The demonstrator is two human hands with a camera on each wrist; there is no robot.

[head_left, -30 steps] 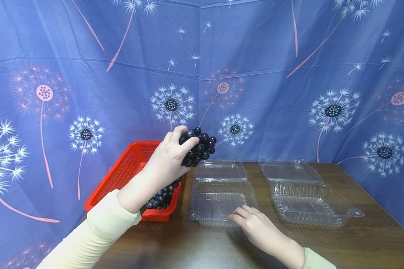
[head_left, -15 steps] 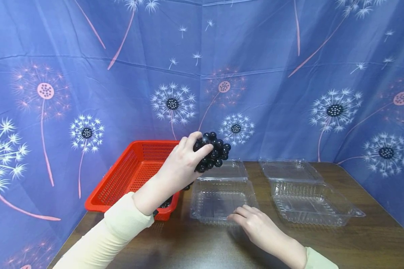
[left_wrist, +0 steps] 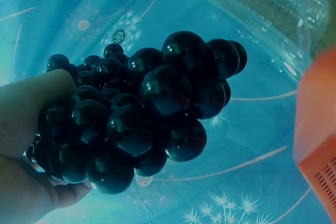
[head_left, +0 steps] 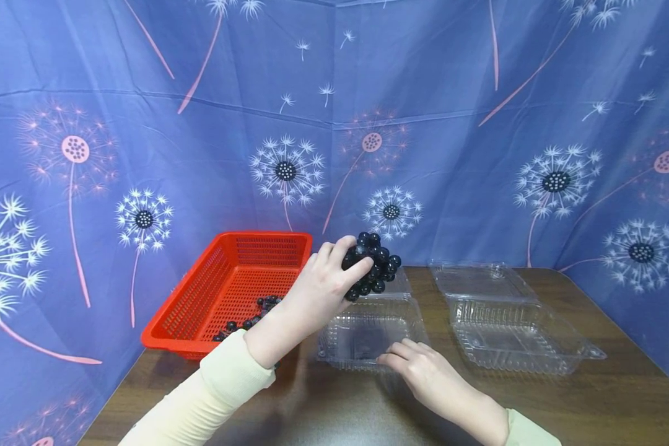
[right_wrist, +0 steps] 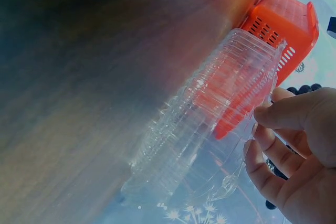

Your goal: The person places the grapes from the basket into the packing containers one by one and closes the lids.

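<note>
With left grip (head_left: 324, 285), holds a bunch of dark grapes (head_left: 375, 267) clamped between thumb and curled fingers, raised above the tabletop (head_left: 596, 409). Left of that grip, noted a red perforated basket (head_left: 197, 298), containing more dark grapes (head_left: 251, 322), partly hidden behind the left forearm (head_left: 270, 337). Below and just right of that grip, noted the first clear container (head_left: 342, 350), standing uncovered, with lid (head_left: 399, 288) laid back and partly masked by the held bunch. With right grip (head_left: 424, 375), touches the near rim of that container, with fingers bent; cannot tell whether pinching the rim or only resting on it. Right of the right grip, noted a second clear container (head_left: 513, 337), likewise uncovered, with lid (head_left: 482, 282) laid back, standing apart from the first. Behind both grips, noted a blue dandelion-printed curtain (head_left: 463, 186).
</note>
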